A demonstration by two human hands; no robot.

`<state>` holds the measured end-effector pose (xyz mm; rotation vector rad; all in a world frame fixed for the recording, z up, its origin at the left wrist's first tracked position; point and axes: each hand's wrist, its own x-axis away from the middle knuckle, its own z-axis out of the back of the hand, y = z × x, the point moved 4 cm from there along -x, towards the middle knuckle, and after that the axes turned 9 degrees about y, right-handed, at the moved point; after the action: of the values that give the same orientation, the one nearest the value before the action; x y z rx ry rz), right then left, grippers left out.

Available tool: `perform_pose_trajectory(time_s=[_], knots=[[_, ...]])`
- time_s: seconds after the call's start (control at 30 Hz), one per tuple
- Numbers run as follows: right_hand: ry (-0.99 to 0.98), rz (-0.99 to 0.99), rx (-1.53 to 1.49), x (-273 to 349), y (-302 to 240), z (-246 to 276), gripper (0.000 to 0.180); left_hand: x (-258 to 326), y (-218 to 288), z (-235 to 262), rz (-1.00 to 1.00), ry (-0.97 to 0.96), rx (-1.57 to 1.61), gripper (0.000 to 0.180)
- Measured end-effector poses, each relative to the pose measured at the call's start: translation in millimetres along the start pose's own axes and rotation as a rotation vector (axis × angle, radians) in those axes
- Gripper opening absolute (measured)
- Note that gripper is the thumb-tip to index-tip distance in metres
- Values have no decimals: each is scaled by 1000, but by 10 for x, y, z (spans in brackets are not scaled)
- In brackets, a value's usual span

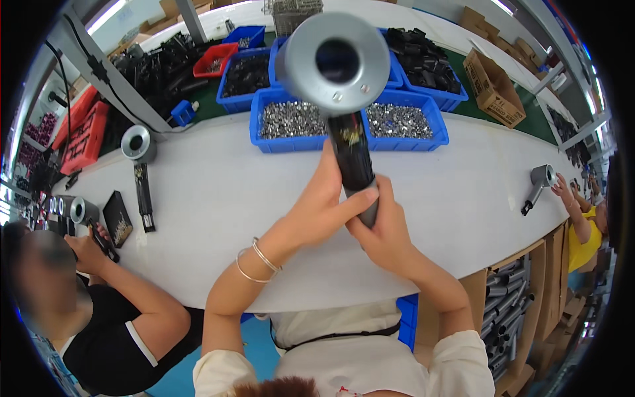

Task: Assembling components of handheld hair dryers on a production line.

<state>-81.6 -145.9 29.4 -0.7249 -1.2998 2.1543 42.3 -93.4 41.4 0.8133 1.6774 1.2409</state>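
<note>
Before me, above the white table (231, 172), a hair dryer (350, 59) stands nearly upright, its silver-grey ring head raised toward the camera. A grey sleeve (370, 215) covers the lower end of its black handle. My left hand (321, 202) wraps the handle from the left, the thumb lying across the sleeve. From the right, my right hand (383, 231) grips the same sleeved end; some of its fingers are hidden behind it. Behind the hair dryer is a blue bin (344, 137) of small shiny metal parts, partly covered by the handle.
Another hair dryer (139, 155) lies left, near a black tray (118, 218) of small parts. Blue bins (245, 99) of black parts and a cardboard box (493, 89) line the back. Co-workers at left (126, 324) and right (582, 231) handle similar dryers. Grey tubes (509, 311) fill a carton.
</note>
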Motion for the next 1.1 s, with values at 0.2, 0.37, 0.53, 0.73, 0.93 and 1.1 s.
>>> perform_pose_trajectory(time_s=[0.2, 0.37, 0.53, 0.73, 0.93, 1.1], knots=[[26, -143, -12, -142, 152, -130, 51, -167, 155, 628, -492, 457, -793, 60], [-166, 29, 156, 191, 25, -253, 47, -178, 485, 1054, -644, 412, -270, 54], [-755, -725, -1019, 288, -47, -371, 44, -125, 503, 906, -557, 391, -76, 53], [-258, -171, -26, 131, 2, -338, 40, -123, 456, 868, -616, 387, -280, 53], [-823, -788, -1292, 441, -88, -518, 40, -126, 405, 804, -507, 271, 18, 56], [-404, -446, -409, 320, -39, -339, 35, -150, 247, 780, -455, 235, -138, 60]])
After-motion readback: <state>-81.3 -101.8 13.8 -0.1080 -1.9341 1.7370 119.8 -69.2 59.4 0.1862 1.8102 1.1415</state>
